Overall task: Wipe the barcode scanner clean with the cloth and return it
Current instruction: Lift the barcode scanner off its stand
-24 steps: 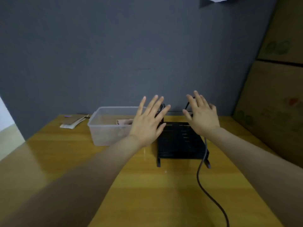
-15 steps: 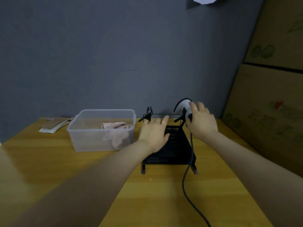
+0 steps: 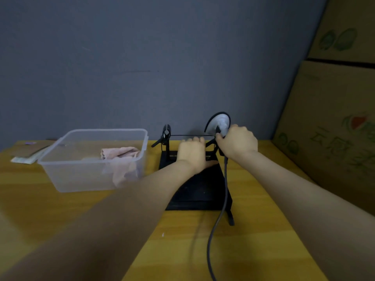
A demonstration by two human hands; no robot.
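Now: R hand [image 3: 237, 141] round scanner [image 3: 220, 123].

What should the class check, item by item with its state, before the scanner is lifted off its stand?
1. Right hand closed around the scanner: ok.
2. Left hand steadying the black stand: ok.
3. Cable free of the stand's foot: cannot tell.
4. Cloth within reach in the clear tub: ok.
5. Cloth in a hand: not ok.
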